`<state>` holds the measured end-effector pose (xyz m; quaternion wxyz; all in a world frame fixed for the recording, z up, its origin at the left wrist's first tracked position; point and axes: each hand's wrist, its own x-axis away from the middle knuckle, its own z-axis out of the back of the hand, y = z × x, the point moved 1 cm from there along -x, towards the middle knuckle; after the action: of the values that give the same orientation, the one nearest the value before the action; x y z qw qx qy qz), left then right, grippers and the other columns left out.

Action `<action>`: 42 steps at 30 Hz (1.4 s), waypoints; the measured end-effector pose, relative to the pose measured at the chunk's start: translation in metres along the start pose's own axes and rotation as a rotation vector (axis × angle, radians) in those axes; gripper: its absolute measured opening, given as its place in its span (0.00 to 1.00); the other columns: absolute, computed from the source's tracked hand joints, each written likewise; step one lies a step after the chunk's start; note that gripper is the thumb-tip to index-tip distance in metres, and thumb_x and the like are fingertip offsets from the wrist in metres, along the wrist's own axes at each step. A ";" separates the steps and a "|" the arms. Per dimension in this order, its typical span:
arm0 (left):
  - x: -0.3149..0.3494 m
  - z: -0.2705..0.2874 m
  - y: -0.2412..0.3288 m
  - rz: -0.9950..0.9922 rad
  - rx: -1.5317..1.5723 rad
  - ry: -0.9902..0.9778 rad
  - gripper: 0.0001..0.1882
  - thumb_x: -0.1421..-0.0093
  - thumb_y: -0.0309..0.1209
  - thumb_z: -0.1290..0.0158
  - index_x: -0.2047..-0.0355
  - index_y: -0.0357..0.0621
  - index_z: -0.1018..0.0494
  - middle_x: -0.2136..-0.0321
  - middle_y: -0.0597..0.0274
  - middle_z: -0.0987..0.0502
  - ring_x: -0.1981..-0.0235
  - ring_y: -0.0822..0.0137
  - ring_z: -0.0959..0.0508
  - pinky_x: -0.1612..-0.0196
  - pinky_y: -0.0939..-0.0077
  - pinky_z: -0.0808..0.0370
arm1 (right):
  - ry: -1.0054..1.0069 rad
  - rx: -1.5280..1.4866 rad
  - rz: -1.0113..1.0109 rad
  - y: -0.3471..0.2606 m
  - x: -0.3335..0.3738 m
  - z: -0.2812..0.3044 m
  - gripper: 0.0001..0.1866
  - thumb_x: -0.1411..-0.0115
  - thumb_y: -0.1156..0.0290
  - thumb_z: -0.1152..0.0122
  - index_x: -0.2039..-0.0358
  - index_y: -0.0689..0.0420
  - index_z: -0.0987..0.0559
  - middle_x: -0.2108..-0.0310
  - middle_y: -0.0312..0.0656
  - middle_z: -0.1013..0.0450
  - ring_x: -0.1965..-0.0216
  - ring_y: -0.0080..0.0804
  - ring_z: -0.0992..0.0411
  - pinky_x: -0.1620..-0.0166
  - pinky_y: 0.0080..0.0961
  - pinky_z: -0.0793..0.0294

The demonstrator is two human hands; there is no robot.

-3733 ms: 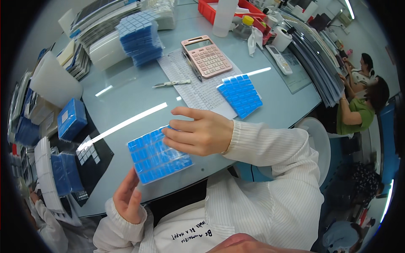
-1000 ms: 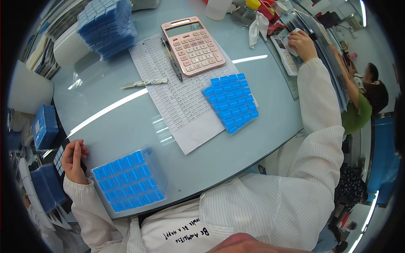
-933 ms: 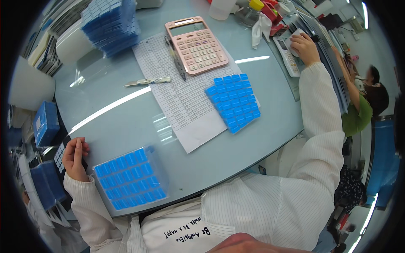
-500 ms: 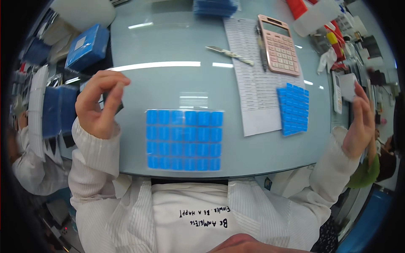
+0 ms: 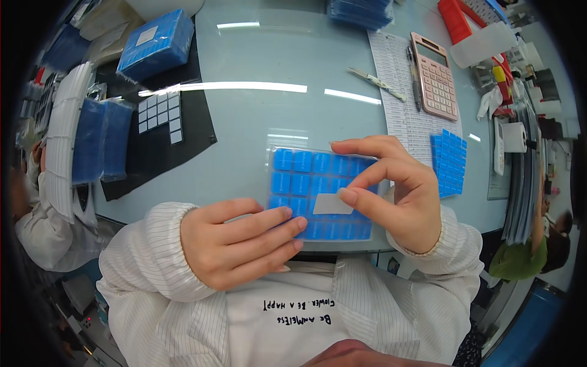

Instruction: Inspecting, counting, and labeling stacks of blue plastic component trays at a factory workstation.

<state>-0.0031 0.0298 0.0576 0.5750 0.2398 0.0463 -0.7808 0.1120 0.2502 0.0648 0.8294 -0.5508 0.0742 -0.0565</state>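
A flat clear pack of blue squares [image 5: 299, 183] lies near the table's front edge, in front of my chest. My left hand [image 5: 241, 241] rests at its lower left corner, fingers stretched out and the tips touching the squares. Between thumb and forefinger of my right hand [image 5: 391, 192] is a small white label [image 5: 333, 203], pinched at its right end. The label is over the lower middle of the pack; whether it touches the surface I cannot tell. My right hand hides the pack's right side.
On the left, a black mat [image 5: 183, 159] bears small pale squares [image 5: 160, 114] and a blue wrapped pack [image 5: 156, 46]. Rightward lie blue sheets [image 5: 450, 162], a pink calculator [image 5: 435, 76], a pen [image 5: 414, 79], a printed list [image 5: 391, 55] and a craft knife [image 5: 376, 84]. A white roll [image 5: 515, 137] stands farther right.
Both hands have come inward to the pack, the right bringing the white label from the far right. My left hand has unfolded onto the pack's corner. The whole view has shifted.
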 end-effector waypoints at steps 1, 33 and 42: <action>0.003 -0.001 -0.001 0.006 0.001 0.003 0.10 0.43 0.33 0.45 0.63 0.43 0.24 0.58 0.56 0.21 0.58 0.63 0.22 0.64 0.78 0.28 | -0.006 0.001 -0.002 0.000 -0.001 -0.003 0.04 0.55 0.76 0.34 0.78 0.58 0.21 0.54 0.50 0.26 0.51 0.38 0.33 0.46 0.34 0.39; -0.033 -0.012 -0.030 -0.054 0.245 -0.170 0.25 0.37 0.47 0.57 0.51 0.40 0.28 0.51 0.48 0.27 0.49 0.53 0.26 0.45 0.62 0.33 | 0.485 1.070 0.048 0.046 -0.024 0.070 0.12 0.49 0.72 0.36 0.63 0.61 0.21 0.65 0.46 0.25 0.68 0.38 0.25 0.67 0.29 0.28; -0.017 -0.006 -0.027 -0.103 0.189 -0.085 0.21 0.36 0.41 0.57 0.55 0.34 0.27 0.56 0.45 0.24 0.51 0.53 0.24 0.45 0.57 0.32 | 0.478 1.369 -0.253 0.095 -0.066 0.080 0.14 0.46 0.60 0.38 0.73 0.59 0.22 0.73 0.46 0.25 0.70 0.42 0.25 0.68 0.36 0.28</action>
<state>-0.0221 0.0556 0.0540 0.5102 0.2569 -0.0398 -0.8198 0.0628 0.3711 0.0122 0.9360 0.1132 0.1369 -0.3039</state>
